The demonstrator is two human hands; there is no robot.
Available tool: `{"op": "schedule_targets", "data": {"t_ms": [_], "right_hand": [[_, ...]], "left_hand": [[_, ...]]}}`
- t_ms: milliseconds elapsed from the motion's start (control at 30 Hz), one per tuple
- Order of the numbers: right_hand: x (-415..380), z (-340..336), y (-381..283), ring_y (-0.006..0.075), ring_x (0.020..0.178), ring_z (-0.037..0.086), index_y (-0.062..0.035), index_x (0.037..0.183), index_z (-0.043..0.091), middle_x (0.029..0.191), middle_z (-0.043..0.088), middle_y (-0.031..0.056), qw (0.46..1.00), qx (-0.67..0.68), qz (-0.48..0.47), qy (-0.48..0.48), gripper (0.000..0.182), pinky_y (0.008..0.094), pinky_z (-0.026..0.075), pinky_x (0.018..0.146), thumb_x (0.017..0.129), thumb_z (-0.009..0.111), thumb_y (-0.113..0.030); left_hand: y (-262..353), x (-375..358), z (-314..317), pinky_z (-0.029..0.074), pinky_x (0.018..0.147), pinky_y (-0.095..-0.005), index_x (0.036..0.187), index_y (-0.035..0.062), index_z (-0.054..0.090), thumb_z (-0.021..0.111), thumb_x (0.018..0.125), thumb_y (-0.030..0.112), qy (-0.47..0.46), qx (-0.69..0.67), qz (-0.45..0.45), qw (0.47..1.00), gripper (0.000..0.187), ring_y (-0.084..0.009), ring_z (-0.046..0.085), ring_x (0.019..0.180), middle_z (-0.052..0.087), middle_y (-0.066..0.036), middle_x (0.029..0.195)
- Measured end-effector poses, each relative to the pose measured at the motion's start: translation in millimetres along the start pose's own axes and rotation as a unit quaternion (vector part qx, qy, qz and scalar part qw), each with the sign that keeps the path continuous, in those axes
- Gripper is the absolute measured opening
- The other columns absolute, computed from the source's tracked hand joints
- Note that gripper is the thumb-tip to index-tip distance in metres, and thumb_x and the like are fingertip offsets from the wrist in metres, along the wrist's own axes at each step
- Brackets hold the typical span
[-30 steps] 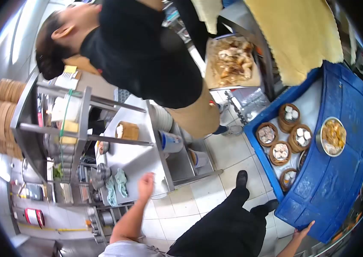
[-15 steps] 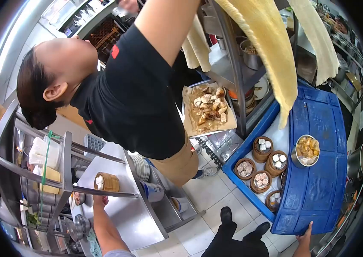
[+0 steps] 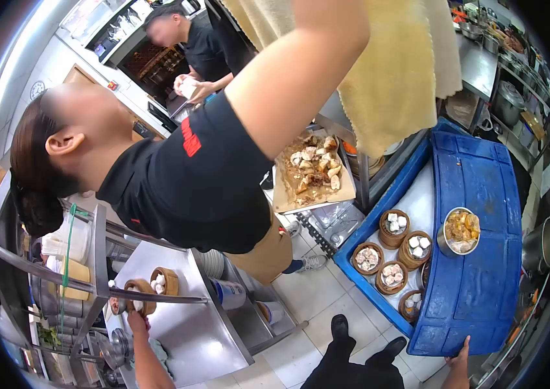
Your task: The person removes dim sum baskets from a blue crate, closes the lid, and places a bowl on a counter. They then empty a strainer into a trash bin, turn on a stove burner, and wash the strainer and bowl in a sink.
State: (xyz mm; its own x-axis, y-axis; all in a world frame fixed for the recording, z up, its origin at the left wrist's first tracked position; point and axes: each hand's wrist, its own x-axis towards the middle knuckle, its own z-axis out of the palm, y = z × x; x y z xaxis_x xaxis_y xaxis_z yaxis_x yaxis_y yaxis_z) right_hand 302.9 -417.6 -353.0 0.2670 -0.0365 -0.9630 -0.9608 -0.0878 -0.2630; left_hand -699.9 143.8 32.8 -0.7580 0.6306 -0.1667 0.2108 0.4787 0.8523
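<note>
My left hand, at the steel counter on the left, grips a small bamboo steamer with white pieces inside. Right behind it stands another bamboo steamer, also with white pieces. At lower right, my right hand holds the near edge of a blue lid, which lies tilted back over a blue cooler box. Several bamboo steamers with white and pinkish pieces show in the uncovered part of the box. On the lid sits a metal bowl of yellowish food.
A person in a black shirt stands close ahead, arm raised toward hanging yellowish cloths. Another person works farther back. A paper-lined tray holds browned chunks. A steel shelf rail crosses above the counter.
My left hand has shifted slightly left and nearer, and a second steamer now shows apart from the first. The nearby person and the cloths have moved. My right hand stays on the lid.
</note>
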Motion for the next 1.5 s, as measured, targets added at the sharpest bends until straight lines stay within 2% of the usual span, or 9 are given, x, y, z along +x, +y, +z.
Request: {"op": "schedule_targets", "data": {"t_ms": [200,233,300,333,367,533,900,1133,1500], "right_hand": [[1,-1,8,0.0274,0.135,0.049,-0.0202,0.152,0.041,0.152,0.047,0.0021,0.989,0.035,-0.074,-0.120,0.098,0.0482,0.042,0.105,0.078,0.062,-0.081],[-8,5,8,0.0273,0.136,0.049,-0.0153,0.152,0.041,0.153,0.046,0.0038,0.979,0.019,-0.103,-0.175,0.097,0.0452,0.044,0.106,0.081,0.062,-0.078],[-14,5,10,0.0274,0.134,0.051,-0.0127,0.151,0.041,0.153,0.046,0.0064,0.990,0.044,-0.089,-0.099,0.094,0.0467,0.045,0.107,0.082,0.067,-0.071],[-16,9,9,0.0281,0.133,0.052,-0.0124,0.151,0.041,0.152,0.048,0.0071,0.988,0.060,-0.099,-0.103,0.092,0.0487,0.043,0.110,0.084,0.069,-0.067],[-34,21,9,0.0296,0.132,0.053,-0.0121,0.151,0.041,0.150,0.050,0.0076,0.990,0.068,-0.110,-0.063,0.089,0.0505,0.043,0.110,0.085,0.070,-0.064],[-28,38,18,0.0300,0.127,0.057,-0.0072,0.147,0.045,0.144,0.055,0.0105,0.974,0.116,-0.184,0.066,0.082,0.0488,0.047,0.107,0.087,0.072,-0.057],[-34,25,13,0.0263,0.118,0.063,-0.0115,0.145,0.048,0.140,0.058,0.0073,0.983,0.064,-0.169,0.044,0.079,0.0418,0.054,0.097,0.085,0.076,-0.054],[-41,32,13,0.0261,0.119,0.062,-0.0118,0.147,0.044,0.143,0.055,0.0068,0.979,0.053,-0.185,0.060,0.081,0.0425,0.054,0.096,0.086,0.074,-0.055],[-32,23,14,0.0261,0.118,0.062,-0.0115,0.144,0.047,0.139,0.059,0.0067,0.980,0.041,-0.193,0.036,0.079,0.0438,0.054,0.096,0.086,0.073,-0.058]], "left_hand": [[-60,-98,-123,0.032,0.032,-0.0279,0.112,0.0027,0.056,0.042,0.103,0.026,-0.076,0.285,0.267,0.917,0.028,-0.0107,0.045,0.039,0.055,-0.006,0.068],[-31,-174,-105,0.040,0.040,-0.0300,0.112,0.0003,0.057,0.042,0.104,0.023,-0.120,0.262,0.163,0.944,0.028,-0.0152,0.052,0.046,0.058,-0.009,0.070],[-60,-178,-131,0.049,0.051,-0.0316,0.122,-0.0032,0.056,0.042,0.106,0.027,-0.160,0.451,0.510,0.715,0.036,-0.0178,0.060,0.059,0.066,-0.012,0.090],[3,-290,-66,0.054,0.075,-0.0393,0.125,-0.0048,0.056,0.044,0.104,0.022,-0.211,0.429,0.125,0.869,0.036,-0.0268,0.066,0.083,0.068,-0.017,0.100],[-12,-298,-59,0.048,0.096,-0.0417,0.129,-0.0048,0.055,0.045,0.103,0.020,-0.267,0.431,0.269,0.819,0.037,-0.0332,0.063,0.104,0.068,-0.021,0.108],[-17,-418,125,0.048,0.101,-0.0422,0.145,0.0003,0.045,0.045,0.098,0.009,-0.475,0.425,0.168,0.752,0.048,-0.0352,0.063,0.121,0.065,-0.025,0.128],[-165,-563,513,0.055,0.061,-0.0549,0.135,0.0010,0.043,0.056,0.093,0.021,-0.582,0.405,0.530,0.465,0.048,-0.0426,0.069,0.064,0.068,-0.026,0.071],[-207,-607,585,0.059,0.065,-0.0498,0.106,-0.0015,0.055,0.051,0.091,0.012,-0.558,0.415,0.550,0.462,0.021,-0.0391,0.073,0.072,0.071,-0.025,0.076],[-213,-651,619,0.059,0.061,-0.0399,0.119,-0.0043,0.052,0.054,0.092,0.013,-0.530,0.417,0.605,0.424,0.032,-0.0278,0.075,0.072,0.074,-0.016,0.079]]}}
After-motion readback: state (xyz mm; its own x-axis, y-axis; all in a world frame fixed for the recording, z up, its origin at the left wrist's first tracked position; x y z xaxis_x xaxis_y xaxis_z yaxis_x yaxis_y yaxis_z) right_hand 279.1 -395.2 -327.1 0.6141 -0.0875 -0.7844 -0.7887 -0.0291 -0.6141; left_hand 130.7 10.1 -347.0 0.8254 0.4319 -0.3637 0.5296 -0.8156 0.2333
